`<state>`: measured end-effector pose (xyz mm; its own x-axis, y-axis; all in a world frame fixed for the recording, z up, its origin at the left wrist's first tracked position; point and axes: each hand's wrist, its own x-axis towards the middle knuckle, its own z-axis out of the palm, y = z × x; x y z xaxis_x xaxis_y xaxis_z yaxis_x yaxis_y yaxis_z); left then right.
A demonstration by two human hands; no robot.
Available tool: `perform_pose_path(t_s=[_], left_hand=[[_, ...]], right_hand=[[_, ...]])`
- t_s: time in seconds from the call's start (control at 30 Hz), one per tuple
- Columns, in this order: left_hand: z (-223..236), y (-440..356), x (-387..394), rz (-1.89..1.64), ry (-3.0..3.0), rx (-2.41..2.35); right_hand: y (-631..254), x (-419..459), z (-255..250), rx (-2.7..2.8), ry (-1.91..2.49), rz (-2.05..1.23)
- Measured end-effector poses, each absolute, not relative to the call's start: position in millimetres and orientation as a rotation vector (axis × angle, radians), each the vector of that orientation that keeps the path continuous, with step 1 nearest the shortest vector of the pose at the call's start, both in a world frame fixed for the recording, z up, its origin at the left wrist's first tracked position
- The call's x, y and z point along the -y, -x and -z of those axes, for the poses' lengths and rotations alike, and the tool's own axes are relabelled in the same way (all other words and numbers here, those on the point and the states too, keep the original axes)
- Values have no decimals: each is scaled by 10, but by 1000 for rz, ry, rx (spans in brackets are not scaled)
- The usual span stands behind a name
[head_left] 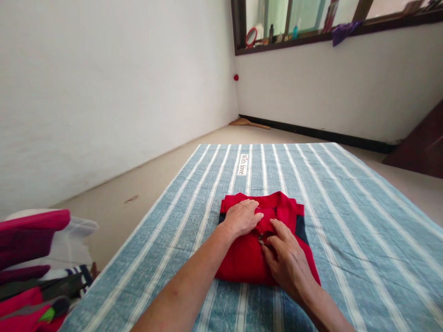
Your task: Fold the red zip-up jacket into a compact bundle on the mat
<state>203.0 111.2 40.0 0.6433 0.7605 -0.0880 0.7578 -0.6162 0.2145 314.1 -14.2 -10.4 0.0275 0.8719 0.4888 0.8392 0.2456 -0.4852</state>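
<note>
A folded red zip-neck top [242, 263] with dark navy side panels lies on the striped cloth, its collar pointing away from me. My left hand [243, 216] rests on its upper left part just below the collar, fingers stretched out and palm down. At the middle of the front, a small metal zipper pull [260, 239] shows beside the fingertips of my right hand [287, 253]. The thumb and middle finger of that hand are bent together around the pull, while the index finger reaches forward on the fabric. Part of the zip is hidden under my fingers.
A blue-and-white striped cloth [166, 240] covers the table. Heaped clothes [31, 258] and a white plastic bag [78, 233] are at lower left. On the floor by the far wall lies a brush-like broom [244, 122]. Bottles and a round mirror [251, 37] stand on the windowsill.
</note>
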Motion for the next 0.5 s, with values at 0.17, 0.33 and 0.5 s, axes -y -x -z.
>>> perform_pose_path(t_s=[0.17,0.33,0.5], left_hand=[[-401,-2040,-1110,-9,-2629,-1235],[-394,-2047,-1118,5,-2617,-1252],[-400,-2050,-1123,9,-2623,-1253]], right_hand=[[-3101,126,134,1797,1591,27],[-3084,99,166,1808,1576,124],[-3096,87,189,1827,1550,195]])
